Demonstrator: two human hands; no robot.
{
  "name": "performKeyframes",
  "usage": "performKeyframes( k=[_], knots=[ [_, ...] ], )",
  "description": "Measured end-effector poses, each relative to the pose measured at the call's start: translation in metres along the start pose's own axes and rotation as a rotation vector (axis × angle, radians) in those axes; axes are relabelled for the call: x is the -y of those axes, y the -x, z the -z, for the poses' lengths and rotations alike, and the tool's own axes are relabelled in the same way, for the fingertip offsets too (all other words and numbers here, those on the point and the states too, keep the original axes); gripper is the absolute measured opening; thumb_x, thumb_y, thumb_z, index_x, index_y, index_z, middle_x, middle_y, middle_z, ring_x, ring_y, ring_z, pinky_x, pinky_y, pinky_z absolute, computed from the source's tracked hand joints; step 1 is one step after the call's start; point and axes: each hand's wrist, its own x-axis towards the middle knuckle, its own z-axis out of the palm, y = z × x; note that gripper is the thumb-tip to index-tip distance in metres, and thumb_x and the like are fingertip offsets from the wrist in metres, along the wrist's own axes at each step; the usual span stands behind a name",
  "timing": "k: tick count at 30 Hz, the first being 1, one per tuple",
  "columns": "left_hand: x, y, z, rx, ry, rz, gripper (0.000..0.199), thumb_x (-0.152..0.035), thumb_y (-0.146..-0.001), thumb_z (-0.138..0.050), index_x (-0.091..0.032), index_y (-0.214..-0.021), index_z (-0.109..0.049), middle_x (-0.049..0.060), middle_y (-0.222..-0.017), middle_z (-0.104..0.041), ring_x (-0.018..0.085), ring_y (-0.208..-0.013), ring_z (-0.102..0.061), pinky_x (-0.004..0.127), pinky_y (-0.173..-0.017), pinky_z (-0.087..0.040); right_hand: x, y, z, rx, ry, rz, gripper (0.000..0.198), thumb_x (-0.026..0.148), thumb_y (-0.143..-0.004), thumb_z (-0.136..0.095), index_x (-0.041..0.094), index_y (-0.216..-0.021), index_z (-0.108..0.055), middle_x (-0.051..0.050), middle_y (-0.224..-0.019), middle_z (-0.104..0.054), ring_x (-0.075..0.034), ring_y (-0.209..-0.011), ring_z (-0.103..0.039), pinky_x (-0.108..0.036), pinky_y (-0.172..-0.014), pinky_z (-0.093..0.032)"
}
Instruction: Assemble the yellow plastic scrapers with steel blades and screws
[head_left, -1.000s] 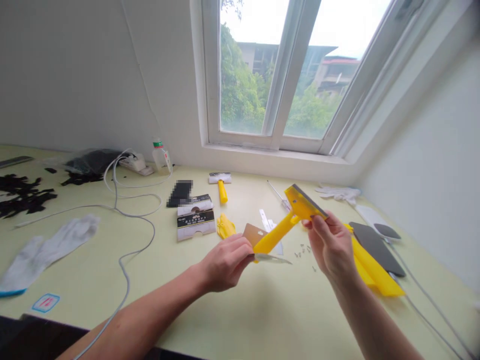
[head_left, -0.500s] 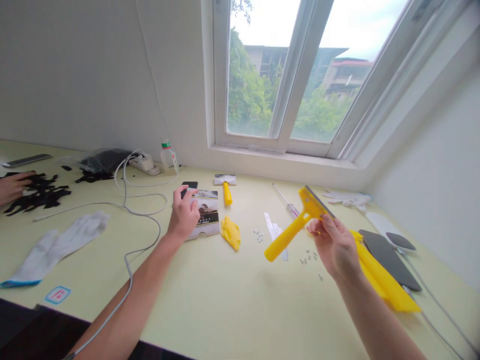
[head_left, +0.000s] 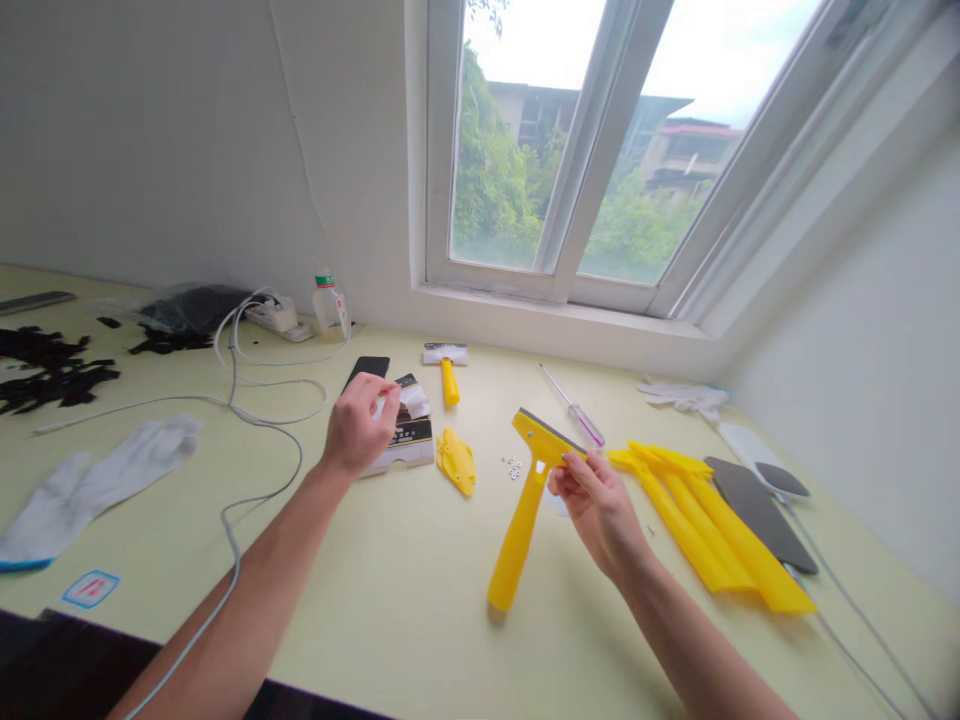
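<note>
Yellow scraper (head_left: 520, 520) over the surface (head_left: 405, 610), dark strip along its tilted head, handle slanting down-left. R hand (head_left: 600, 505) reaches in w/ its grip pinched on the head's R end. L hand (head_left: 360, 425) is over the printed cards (head_left: 411, 450), fingers curled; can't tell if that grip's got anything.

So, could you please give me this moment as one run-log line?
left hand: at cardboard packaging, grip unclear | right hand: holding yellow scraper by its head | nearby: screwdriver, yellow handles
</note>
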Motion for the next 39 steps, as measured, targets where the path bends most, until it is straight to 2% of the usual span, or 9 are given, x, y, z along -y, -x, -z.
performKeyframes(
  k=[7,12,16,19,22,26,30,35,39],
  knots=[
    [-0.078,0.059,-0.02,0.819,0.472,-0.199,0.046,-0.04,-0.085,-0.066,-0.019,-0.125,-0.058,0.002,-0.092,-0.067,0.013,-0.068,-0.057,0.027,-0.067,-0.047,-0.009,0.014,-0.015,0.017,-0.076,-0.093,0.03,0.039,-0.073,-0.079,0.02,-0.09,-0.062,-0.002,-0.079,-0.069,-0.011,-0.067,-0.059,-0.027,-0.071,-0.049],
    [-0.072,0.053,-0.016,0.814,0.51,-0.168,0.022,-0.03,-0.091,-0.054,-0.019,-0.106,-0.064,-0.001,-0.077,-0.061,0.012,-0.067,-0.053,0.024,-0.063,-0.043,0.024,-0.02,0.022,0.046,0.426,-0.008,0.06,0.072,-0.081,-0.048,0.021,-0.111,-0.058,-0.011,-0.097,-0.071,-0.022,-0.085,-0.066,-0.037,-0.076,-0.051],
    [-0.061,0.046,-0.011,0.853,0.429,-0.263,0.032,-0.02,-0.088,-0.049,-0.02,-0.117,-0.062,0.002,-0.091,-0.068,0.015,-0.074,-0.06,0.026,-0.068,-0.047,0.053,-0.077,0.053,-0.29,1.565,0.079,0.061,0.058,-0.084,-0.048,0.015,-0.126,-0.053,-0.019,-0.122,-0.064,-0.031,-0.114,-0.059,-0.048,-0.097,-0.043],
    [-0.064,0.051,-0.011,0.871,0.331,-0.399,0.043,-0.018,-0.084,-0.051,-0.02,-0.126,-0.059,0.006,-0.102,-0.071,0.02,-0.084,-0.066,0.028,-0.073,-0.049,0.056,-0.108,0.059,-0.291,1.757,-0.052,0.039,0.045,-0.071,-0.066,0.014,-0.095,-0.069,-0.02,-0.102,-0.07,-0.041,-0.113,-0.057,-0.059,-0.099,-0.034],
    [-0.069,0.058,-0.012,0.888,0.255,-0.51,0.036,-0.019,-0.083,-0.053,-0.022,-0.118,-0.062,0.006,-0.096,-0.072,0.022,-0.083,-0.068,0.029,-0.071,-0.049,0.053,-0.121,0.056,-0.221,1.835,-0.188,0.016,0.032,-0.063,-0.071,0.017,-0.064,-0.066,-0.014,-0.073,-0.069,-0.034,-0.087,-0.066,-0.048,-0.086,-0.044],
    [-0.07,0.062,-0.013,0.899,0.195,-0.565,0.025,-0.022,-0.083,-0.055,-0.022,-0.106,-0.065,0.005,-0.09,-0.072,0.021,-0.076,-0.068,0.029,-0.061,-0.046,0.066,-0.119,0.052,-0.222,1.873,-0.131,0.024,0.04,-0.074,-0.062,0.017,-0.072,-0.068,-0.016,-0.083,-0.072,-0.029,-0.085,-0.067,-0.036,-0.074,-0.046],
    [-0.072,0.064,-0.014,0.9,0.12,-0.601,0.016,-0.034,-0.084,-0.061,-0.019,-0.078,-0.065,0.004,-0.071,-0.067,0.019,-0.062,-0.063,0.029,-0.052,-0.039,0.099,-0.106,0.045,-0.432,1.801,0.161,0.041,0.051,-0.089,-0.046,0.017,-0.104,-0.063,-0.016,-0.1,-0.071,-0.027,-0.097,-0.066,-0.035,-0.078,-0.046],
    [-0.073,0.065,-0.011,0.888,0.138,-0.687,0.023,-0.029,-0.087,-0.058,-0.018,-0.067,-0.062,0.003,-0.067,-0.062,0.017,-0.059,-0.059,0.029,-0.051,-0.037,0.135,-0.068,0.017,-0.44,0.941,0.767,0.036,0.055,-0.093,-0.047,0.022,-0.108,-0.047,-0.005,-0.089,-0.072,-0.011,-0.039,-0.051,-0.026,-0.038,-0.034],
    [-0.074,0.064,-0.009,0.875,0.156,-0.703,0.02,-0.035,-0.089,-0.059,-0.02,-0.096,-0.07,0.006,-0.089,-0.065,0.018,-0.073,-0.062,0.029,-0.058,-0.043,0.147,-0.03,-0.015,-0.254,0.618,0.979,0.026,0.051,-0.096,-0.048,0.026,-0.1,-0.047,0.003,-0.063,-0.061,-0.01,-0.04,-0.05,-0.023,-0.032,-0.025]
  ],
)
